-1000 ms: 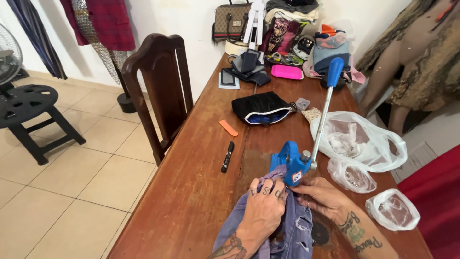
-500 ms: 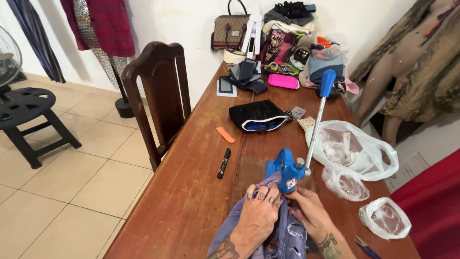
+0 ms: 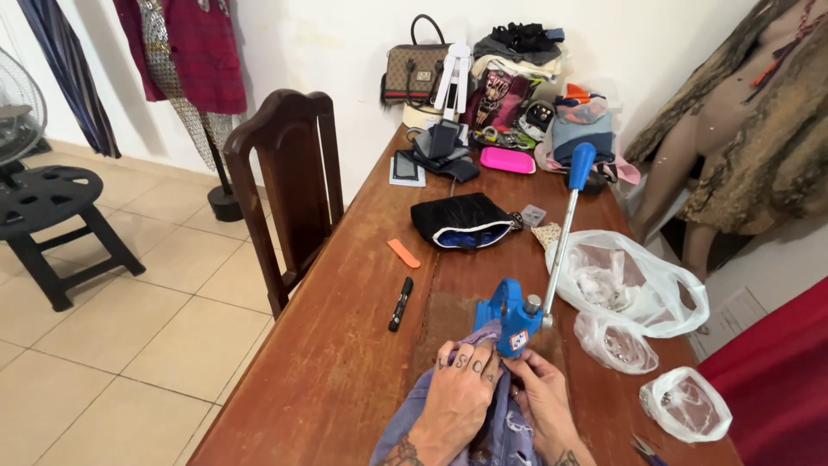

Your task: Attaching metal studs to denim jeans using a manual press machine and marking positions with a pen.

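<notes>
A blue hand press (image 3: 509, 321) with a long metal lever and blue handle (image 3: 582, 164) stands on the wooden table (image 3: 345, 345). A piece of purple-blue denim fabric (image 3: 496, 427) lies under its head. My left hand (image 3: 461, 388) presses flat on the fabric just left of the press. My right hand (image 3: 535, 393) pinches the fabric at the base of the press, fingers closed on the cloth. Both forearms show tattoos at the bottom edge.
A black marker (image 3: 400, 304) and an orange strip (image 3: 403, 253) lie left of the press, a black pouch (image 3: 461, 220) behind. Clear plastic bags (image 3: 625, 285) sit on the right. Bags and clothes pile at the far end. A wooden chair (image 3: 289, 181) stands left.
The view has tilted up and back a little. Both hands stay on the fabric at the press, and my left hand has shifted slightly over the cloth.
</notes>
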